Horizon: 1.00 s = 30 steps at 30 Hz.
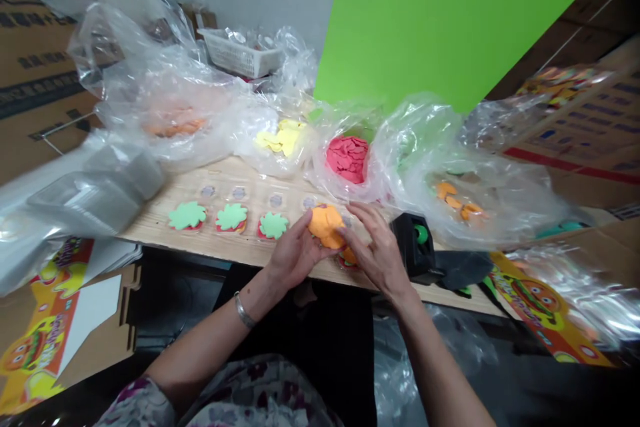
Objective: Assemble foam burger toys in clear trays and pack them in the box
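The person's left hand, a silver bangle on its wrist, and right hand meet at the near edge of a pale wooden tabletop. Between them is a soft, lumpy orange piece, held off the wood. The left grip is narrow and cupped, with the fingers curled up against the piece from the left. The right grip is also narrow, its fingertips pressing on the piece's right side.

Just below the right hand, a small stack with orange and red layers lies partly hidden. To the left, three green scalloped shapes on red-and-yellow layers sit in a row on the wood. Round grey discs run along the far side of the row.

Beyond them, clear plastic bags hold pale orange scraps, yellow scraps, crumpled pink-red sheets and orange bits. Right of the hands stands a black box-shaped device with a green round part. A white plastic basket sits farther away, against a bright green board.
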### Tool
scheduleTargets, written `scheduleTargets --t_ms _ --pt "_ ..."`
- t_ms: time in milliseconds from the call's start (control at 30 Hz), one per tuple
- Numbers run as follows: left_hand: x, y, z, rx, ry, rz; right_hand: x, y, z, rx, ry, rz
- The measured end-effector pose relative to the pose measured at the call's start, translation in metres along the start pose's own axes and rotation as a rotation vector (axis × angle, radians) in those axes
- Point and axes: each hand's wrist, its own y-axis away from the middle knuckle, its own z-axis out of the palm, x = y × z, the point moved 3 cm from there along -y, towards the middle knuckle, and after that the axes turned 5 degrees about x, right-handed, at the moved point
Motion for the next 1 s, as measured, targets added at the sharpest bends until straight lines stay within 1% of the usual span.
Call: scheduleTargets --t_ms 67,133,233,300,367,467,567,633,700,767,833,933,1000 --pt "-0.001 0.001 0.002 -0.022 -0.005 0.011 -0.009 -0.01 0.015 -0.026 0.013 -0.06" --pt "0.001 0.003 0.002 -0.021 -0.007 0.028 -0.017 -0.014 0.028 -0.026 -0.02 -0.078" --pt "0.009 0.004 -0.002 0.007 -0.002 0.065 -0.025 -0.013 0.039 0.007 -0.142 -0.013" --pt "0.016 0.006 -0.006 0.009 -0.002 0.083 -0.025 -0.012 0.043 -0.003 -0.232 0.099" --pt "0.022 0.009 -0.01 0.023 -0.02 0.1 -0.021 -0.013 0.046 -0.042 -0.329 0.263" --pt "0.03 0.014 -0.017 0.085 -0.076 0.125 -0.012 -0.019 0.047 -0.093 -0.474 0.492" --pt "0.035 0.017 -0.023 0.15 -0.151 0.181 -0.007 -0.025 0.05 -0.093 -0.597 0.619" --pt "0.035 0.018 -0.024 0.143 -0.234 0.174 -0.007 -0.026 0.054 -0.109 -0.67 0.65" --pt "0.033 0.016 -0.026 0.107 -0.315 0.149 -0.008 -0.027 0.058 -0.129 -0.732 0.66" --pt "0.032 0.014 -0.027 0.087 -0.362 0.155 -0.009 -0.026 0.06 -0.138 -0.779 0.664" --pt "0.034 0.014 -0.03 0.106 -0.386 0.177 -0.009 -0.025 0.061 -0.134 -0.8 0.672" --pt "0.038 0.014 -0.034 0.17 -0.403 0.178 -0.008 -0.024 0.059 -0.111 -0.803 0.705" --pt "0.039 0.015 -0.034 0.197 -0.403 0.174 -0.009 -0.024 0.06 -0.125 -0.821 0.728"
